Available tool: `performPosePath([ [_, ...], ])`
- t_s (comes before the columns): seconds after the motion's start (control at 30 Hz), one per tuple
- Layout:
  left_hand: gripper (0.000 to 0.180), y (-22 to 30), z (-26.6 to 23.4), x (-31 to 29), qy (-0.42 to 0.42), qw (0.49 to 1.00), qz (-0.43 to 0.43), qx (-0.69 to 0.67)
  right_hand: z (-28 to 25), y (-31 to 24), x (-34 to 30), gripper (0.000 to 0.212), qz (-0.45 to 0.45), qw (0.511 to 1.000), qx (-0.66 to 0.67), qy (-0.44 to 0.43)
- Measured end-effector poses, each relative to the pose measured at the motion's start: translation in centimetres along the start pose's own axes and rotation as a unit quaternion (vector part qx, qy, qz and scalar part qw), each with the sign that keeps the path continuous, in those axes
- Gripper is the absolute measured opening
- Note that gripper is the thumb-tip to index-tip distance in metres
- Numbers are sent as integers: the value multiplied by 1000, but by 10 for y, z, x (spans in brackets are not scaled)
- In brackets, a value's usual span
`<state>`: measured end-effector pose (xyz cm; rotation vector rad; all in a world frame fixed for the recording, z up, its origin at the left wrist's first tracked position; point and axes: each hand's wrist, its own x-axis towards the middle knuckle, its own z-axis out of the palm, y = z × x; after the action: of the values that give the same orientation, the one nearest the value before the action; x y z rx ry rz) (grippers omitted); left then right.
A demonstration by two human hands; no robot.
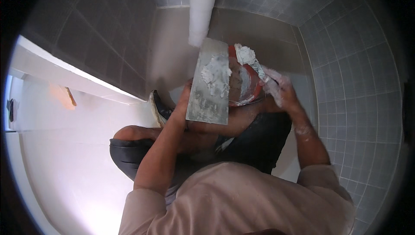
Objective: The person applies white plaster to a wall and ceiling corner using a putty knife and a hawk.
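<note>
My left hand (185,98) is wrapped round the back of a flat rectangular steel trowel (206,113), its fingers mostly hidden behind the blade. A lump of white paste (214,77) lies on the trowel's upper face. In my right hand (283,91), smeared white, is a small putty knife (260,71) whose blade end carries a thick blob of white paste (245,54). Below both tools is a round red-rimmed bucket (259,90) with white smears along its inside wall. The trowel covers the bucket's left part.
A white vertical pipe (202,14) meets the floor just beyond the trowel. Grey tiled walls (346,88) close in on the right, far side and left. A white ledge or wall edge (78,72) runs along the left. My bent legs and a dark shoe (161,108) lie around the bucket.
</note>
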<state>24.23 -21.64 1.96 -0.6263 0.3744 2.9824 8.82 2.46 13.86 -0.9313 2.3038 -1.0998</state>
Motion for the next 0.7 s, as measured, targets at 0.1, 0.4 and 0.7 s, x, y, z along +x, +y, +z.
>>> performPosePath([
  [0.1, 48, 3, 24, -17, -69, 997, -20, -18, 48, -27, -9, 42, -97, 982, -112, 113],
  [0.4, 44, 1, 26, -23, -223, 969, 53, 92, 80, -25, -25, 56, -154, 909, -347, 169],
  [0.7, 46, -9, 40, -5, -179, 974, 103, 88, 74, -30, -54, 60, -129, 875, -444, 140],
])
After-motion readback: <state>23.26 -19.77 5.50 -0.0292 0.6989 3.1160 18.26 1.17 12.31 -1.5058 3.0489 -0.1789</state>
